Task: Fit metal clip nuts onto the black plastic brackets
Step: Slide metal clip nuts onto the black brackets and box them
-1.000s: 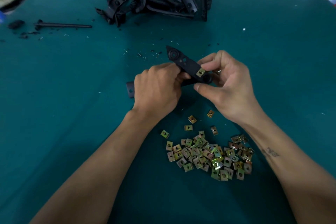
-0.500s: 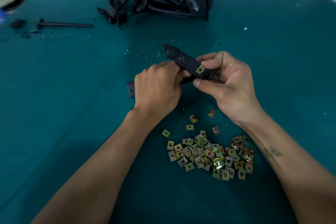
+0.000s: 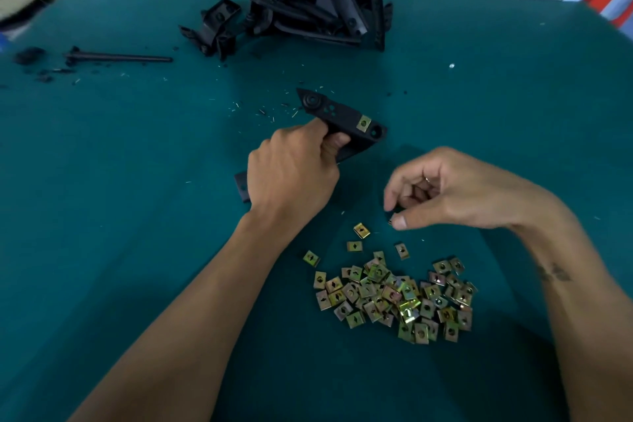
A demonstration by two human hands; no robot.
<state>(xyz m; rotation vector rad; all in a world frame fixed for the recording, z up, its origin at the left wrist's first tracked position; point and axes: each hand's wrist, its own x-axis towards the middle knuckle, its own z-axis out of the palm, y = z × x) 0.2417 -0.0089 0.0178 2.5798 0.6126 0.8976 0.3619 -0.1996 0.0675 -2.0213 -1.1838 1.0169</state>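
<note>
Our left hand [image 3: 291,171] grips the long black plastic bracket [image 3: 342,116], one brass-coloured clip nut [image 3: 363,123] already fitted. At four o'clock, our right hand [image 3: 455,195] pinches a small metal clip nut [image 3: 391,222] above the loose pile of clip nuts [image 3: 394,298]. Next we must slide it on.

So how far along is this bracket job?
One clip nut sits on the bracket gripped by the left hand. The right hand pinches another small clip nut. Left: the bracket pile and the loose nut heap.
</note>
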